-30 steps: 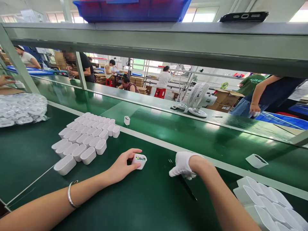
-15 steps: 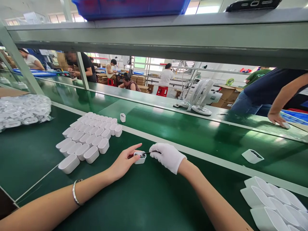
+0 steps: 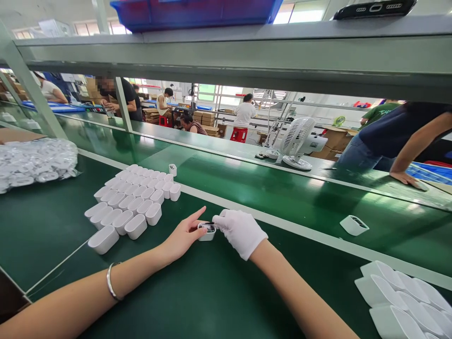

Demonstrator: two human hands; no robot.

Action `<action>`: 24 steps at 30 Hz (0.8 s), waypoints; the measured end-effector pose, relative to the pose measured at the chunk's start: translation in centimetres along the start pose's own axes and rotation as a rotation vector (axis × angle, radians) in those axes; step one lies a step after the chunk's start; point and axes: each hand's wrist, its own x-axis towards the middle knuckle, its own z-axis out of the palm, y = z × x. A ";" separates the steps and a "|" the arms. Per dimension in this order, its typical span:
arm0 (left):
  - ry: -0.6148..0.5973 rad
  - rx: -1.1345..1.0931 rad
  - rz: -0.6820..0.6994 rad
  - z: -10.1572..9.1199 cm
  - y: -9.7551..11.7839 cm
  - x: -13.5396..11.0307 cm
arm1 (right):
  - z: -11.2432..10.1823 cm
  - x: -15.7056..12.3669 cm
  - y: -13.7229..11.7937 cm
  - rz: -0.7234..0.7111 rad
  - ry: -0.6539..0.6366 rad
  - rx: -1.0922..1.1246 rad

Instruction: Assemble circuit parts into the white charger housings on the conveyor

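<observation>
My bare left hand grips a small white plastic shell that stands on the green bench mat, its index finger raised above it. My right hand, in a white glove, is closed on a thin dark tool whose tip sits at the shell's open top. A block of several identical white shells stands in rows just left of my left hand. More white shells lie at the lower right corner.
A green conveyor belt runs behind the mat and carries two single shells. A bag of white parts lies far left. A small white fan stands beyond the belt. Other workers stand and sit behind.
My gloved right hand came from the mat on the right over to the shell in my left hand. The single shells on the belt drifted left.
</observation>
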 end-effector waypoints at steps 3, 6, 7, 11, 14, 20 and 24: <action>0.012 -0.013 0.003 0.2 -0.1 -0.1 | -0.6 -0.1 0.2 -0.051 0.011 -0.107; 0.039 0.003 0.021 0.5 0.0 -0.2 | -1.3 -0.3 0.3 -0.073 0.032 -0.151; 0.054 0.016 0.029 0.6 0.1 -0.2 | -1.4 -0.4 0.2 -0.073 0.044 -0.159; 0.061 0.087 0.049 0.8 0.4 -0.3 | -1.3 -0.4 -0.3 -0.078 0.104 -0.155; 0.002 0.132 0.058 0.8 0.7 -0.4 | -1.0 -0.3 -0.3 -0.088 0.131 -0.151; 0.071 0.152 0.011 0.8 0.9 -0.6 | -0.7 -0.2 0.7 -0.111 0.182 -0.122; 0.031 0.127 0.019 0.7 0.6 -0.5 | -0.4 0.1 0.4 -0.141 0.151 -0.139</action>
